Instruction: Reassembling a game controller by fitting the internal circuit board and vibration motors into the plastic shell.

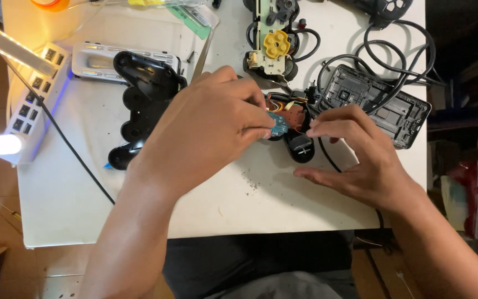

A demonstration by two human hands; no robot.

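left hand pinching small blue board off opened gamepad mid-desk, right hand fingers spread, steadying it; a tug could likely snap the thin wires

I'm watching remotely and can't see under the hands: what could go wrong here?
The left hand pinches a small blue-green board joined by thin wires; a tug could tear them. The right hand rests by the black cable and could snag it.
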